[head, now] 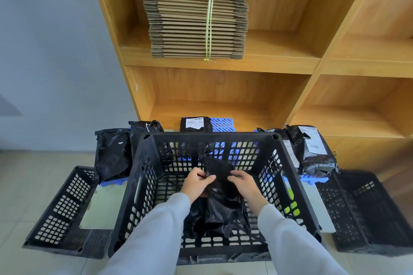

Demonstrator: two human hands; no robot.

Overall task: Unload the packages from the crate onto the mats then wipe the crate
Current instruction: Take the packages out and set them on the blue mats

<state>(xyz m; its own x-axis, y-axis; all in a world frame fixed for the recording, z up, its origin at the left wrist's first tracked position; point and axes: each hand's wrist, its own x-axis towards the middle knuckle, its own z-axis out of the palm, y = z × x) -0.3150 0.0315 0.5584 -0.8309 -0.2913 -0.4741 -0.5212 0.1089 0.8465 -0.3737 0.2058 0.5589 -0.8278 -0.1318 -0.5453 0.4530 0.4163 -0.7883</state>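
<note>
A black perforated crate (143, 187) stands on the floor in front of me. Both hands reach inside it. My left hand (195, 182) and my right hand (244, 184) pinch the two sides of a black plastic package (220, 187) lifted above the crate floor. More black wrapping (201, 219) lies beneath it in the crate. Beyond the crate, blue mats (222, 124) hold black packages: two at the left (112, 154), one with a white label at the middle (195, 124), and a pile at the right (312, 152).
Two more black crates lie on the tiled floor, one at the left (60, 212) and one at the right (366, 212). A wooden shelf unit (223, 91) rises behind the mats, with a tied stack of flat cardboard (196, 22) on it. A grey wall is at the left.
</note>
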